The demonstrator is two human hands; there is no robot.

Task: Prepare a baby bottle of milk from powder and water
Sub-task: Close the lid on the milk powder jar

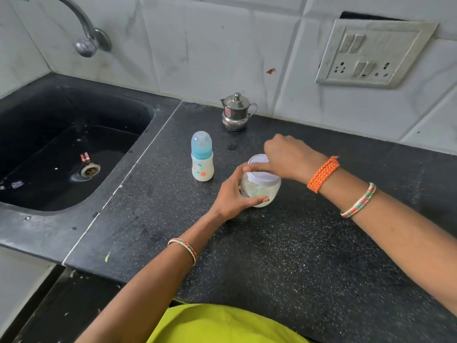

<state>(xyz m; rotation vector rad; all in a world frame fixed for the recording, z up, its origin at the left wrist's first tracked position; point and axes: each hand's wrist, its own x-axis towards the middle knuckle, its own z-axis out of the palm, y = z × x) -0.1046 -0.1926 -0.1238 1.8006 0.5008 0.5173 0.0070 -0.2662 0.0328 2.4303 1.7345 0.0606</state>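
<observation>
A clear plastic jar (262,191) with white powder inside stands on the black counter (272,256), tilted slightly. Its white lid (262,175) sits on top. My left hand (233,194) wraps around the jar's body from the left. My right hand (288,155) comes over from the right, fingers gripping the lid's rim. A baby bottle (202,157) with white body, blue collar and clear cap stands upright just left of the jar, untouched. A small steel lidded pot (236,112) with a spout stands at the back by the wall.
A black sink (61,149) with a drain lies to the left, under a steel tap (86,33). The tiled wall carries a switch and socket panel (371,55) at the right. The counter's front edge runs near my body.
</observation>
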